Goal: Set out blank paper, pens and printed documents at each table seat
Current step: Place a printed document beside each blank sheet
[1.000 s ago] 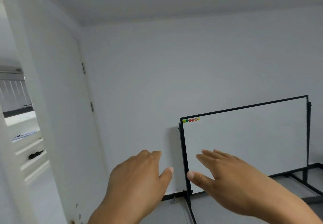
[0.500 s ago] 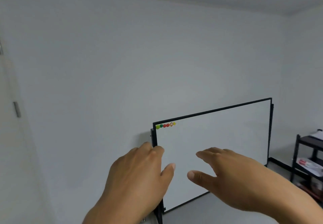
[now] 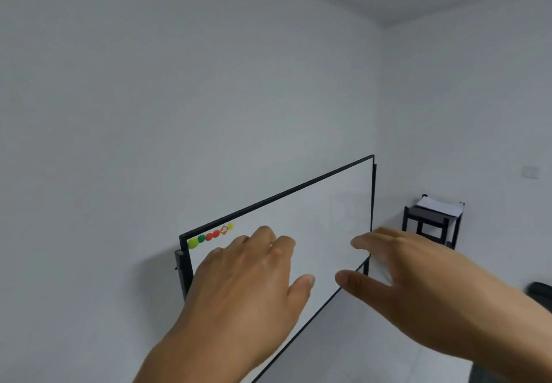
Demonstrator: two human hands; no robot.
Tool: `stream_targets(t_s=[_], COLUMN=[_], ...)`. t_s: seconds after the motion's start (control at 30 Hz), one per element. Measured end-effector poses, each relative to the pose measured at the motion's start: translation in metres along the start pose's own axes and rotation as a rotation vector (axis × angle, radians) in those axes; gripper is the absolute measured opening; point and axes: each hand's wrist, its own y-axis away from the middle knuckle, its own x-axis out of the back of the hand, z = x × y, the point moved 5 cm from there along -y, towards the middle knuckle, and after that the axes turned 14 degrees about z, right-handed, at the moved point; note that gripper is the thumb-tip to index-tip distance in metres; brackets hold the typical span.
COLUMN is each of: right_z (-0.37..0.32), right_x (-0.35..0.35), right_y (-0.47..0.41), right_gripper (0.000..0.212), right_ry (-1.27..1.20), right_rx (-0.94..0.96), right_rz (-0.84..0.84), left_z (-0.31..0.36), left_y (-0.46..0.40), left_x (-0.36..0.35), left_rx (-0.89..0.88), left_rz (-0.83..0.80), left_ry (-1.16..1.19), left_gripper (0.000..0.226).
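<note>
Both hands are raised with nothing in them: the left hand (image 3: 248, 287) and right hand (image 3: 418, 287) hang apart, fingers loosely spread, in front of a whiteboard (image 3: 298, 218) leaning at the wall. Judging by this, nothing has been set out; no seat shows. White paper (image 3: 439, 205), a flat, seemingly thin stack, lies on a black stand (image 3: 433, 221) far right.

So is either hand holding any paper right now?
No, the left hand and right hand are both held out with relaxed fingers, holding nothing, in front of the whiteboard.
</note>
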Motion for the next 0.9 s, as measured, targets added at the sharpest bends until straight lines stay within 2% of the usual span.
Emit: stream_targets(t_s=[0.27, 0.43, 0.6, 0.9], right_z=[0.077, 0.125, 0.169, 0.287], right_x=[-0.063, -0.101, -0.117, -0.2], right_y=[-0.088, -0.154, -0.222, -0.36], right_gripper=[0.083, 0.06, 0.058, 0.042], right_ry=[0.043, 0.061, 0.141, 0.223], right_rx=[-0.14, -0.181, -0.231, -0.422], right_rz=[0.048, -0.058, -0.046, -0.07], left_z=[-0.004, 0.004, 0.016, 0.052], left_y=[-0.111, -0.192, -0.271, -0.447], left_x=[-0.094, -0.15, -0.212, -0.381], left_rx=[-0.07, -0.116, -0.178, -0.338], left_rz=[-0.05, -0.113, -0.202, -0.237], left_ry=[0.079, 0.078, 0.088, 0.255], left_gripper=[0.059, 0.063, 0.061, 0.056])
